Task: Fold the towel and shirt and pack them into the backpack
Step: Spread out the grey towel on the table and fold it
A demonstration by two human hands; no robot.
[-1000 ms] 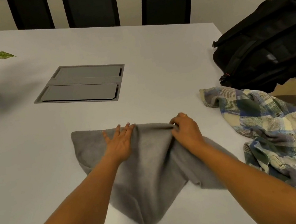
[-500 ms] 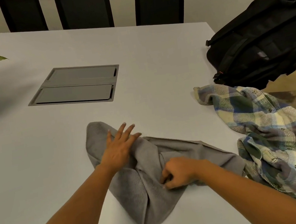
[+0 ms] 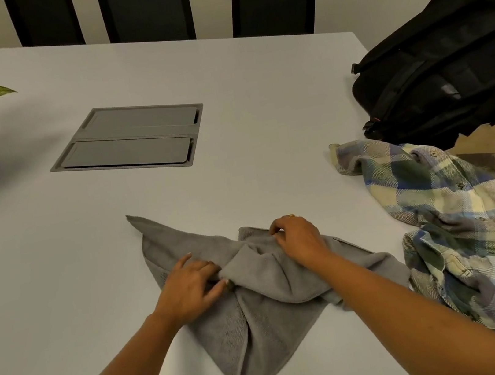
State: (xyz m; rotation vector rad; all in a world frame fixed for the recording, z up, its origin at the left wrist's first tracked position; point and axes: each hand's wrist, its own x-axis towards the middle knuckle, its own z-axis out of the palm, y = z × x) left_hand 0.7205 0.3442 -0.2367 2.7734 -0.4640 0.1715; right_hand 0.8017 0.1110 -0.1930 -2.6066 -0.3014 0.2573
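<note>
White table under everything; I see my left hand pinching a bunched fold of the grey towel mid-table, right hand closed on its far edge. Towel's twisted (not flat), so I'd guess pulling now sets a crooked fold. Plaid shirt touches its right corner and may drag along; backpack sits beyond.

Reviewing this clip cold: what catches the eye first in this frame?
The crumpled grey towel at the near middle of the white table, with the left hand and right hand both gripping its bunched folds. To its right a plaid shirt lies unfolded over the table edge, and beyond it sits a black backpack.
</note>
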